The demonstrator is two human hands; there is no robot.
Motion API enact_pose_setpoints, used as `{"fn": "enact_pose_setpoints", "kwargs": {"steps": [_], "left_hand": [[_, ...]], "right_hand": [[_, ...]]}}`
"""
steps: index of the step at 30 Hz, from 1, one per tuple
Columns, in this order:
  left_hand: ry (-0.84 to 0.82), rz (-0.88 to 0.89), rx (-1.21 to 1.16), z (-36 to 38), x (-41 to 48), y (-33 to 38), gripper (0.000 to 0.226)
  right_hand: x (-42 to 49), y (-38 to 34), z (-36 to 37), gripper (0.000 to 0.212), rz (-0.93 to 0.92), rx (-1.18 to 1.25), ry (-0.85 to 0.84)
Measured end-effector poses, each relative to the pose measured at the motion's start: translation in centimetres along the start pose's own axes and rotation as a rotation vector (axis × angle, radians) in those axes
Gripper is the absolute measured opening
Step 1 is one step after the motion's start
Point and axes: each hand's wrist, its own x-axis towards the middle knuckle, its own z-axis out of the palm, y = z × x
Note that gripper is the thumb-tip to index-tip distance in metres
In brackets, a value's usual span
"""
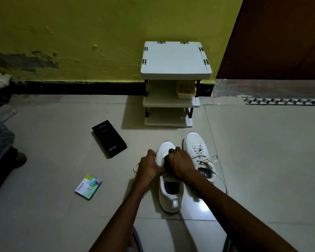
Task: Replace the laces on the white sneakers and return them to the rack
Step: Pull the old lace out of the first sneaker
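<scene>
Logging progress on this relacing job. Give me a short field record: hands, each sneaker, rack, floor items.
left hand: grips near sneaker at its lacing
right hand: grips the same lacing area
far sneaker: on floor, laced, lace ends loose
rack: against wall, holds no sneakers; container on middle shelf
floor items: black box, Odonil packet
</scene>
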Motion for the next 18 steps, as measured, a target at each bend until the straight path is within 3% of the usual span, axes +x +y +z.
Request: {"fn": "enact_pose_setpoints", "kwargs": {"steps": [4,14,16,18], "left_hand": [[-0.021,0.005,0.003,0.0,0.1,-0.1,0.072],[-0.044,0.029,0.037,0.0,0.2,0.0,0.065],[-0.043,0.044,0.040,-0.2,0.1,-0.3,0.061],[-0.053,0.051,0.042,-0.4,0.2,-0.6,0.058]], "right_hand": [[0.1,-0.1,0.3,0.019,-0.066,-0.051,0.013],[0.8,-0.1,-0.5,0.018,-0.194,-0.214,0.002],[1.2,0.4,-1.3,0.018,-0.125,-0.222,0.114],[1.5,2.1,-2.6,0.021,0.124,-0.059,0.299]]}}
